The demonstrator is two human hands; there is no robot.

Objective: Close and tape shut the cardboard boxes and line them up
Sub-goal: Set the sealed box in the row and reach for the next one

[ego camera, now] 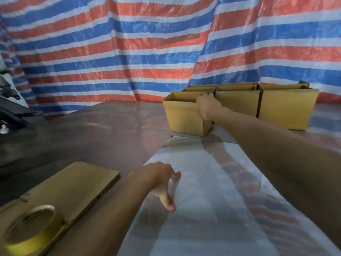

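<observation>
Three open cardboard boxes stand in a row at the far right of the table. My right hand (207,106) grips the top edge of the nearest, leftmost box (181,117), fingers curled over its rim. The middle box (238,100) and the right box (286,108) stand beside it, flaps up. My left hand (163,182) rests on the glossy table (110,135) near the middle, fingers spread and holding nothing. A roll of yellowish tape (29,230) lies at the bottom left on a stack of flattened cardboard (73,185).
A red, white and blue striped tarp (129,52) hangs behind the table. Dark equipment (11,108) sits at the far left edge. A clear plastic sheet (203,200) covers the right part of the tabletop.
</observation>
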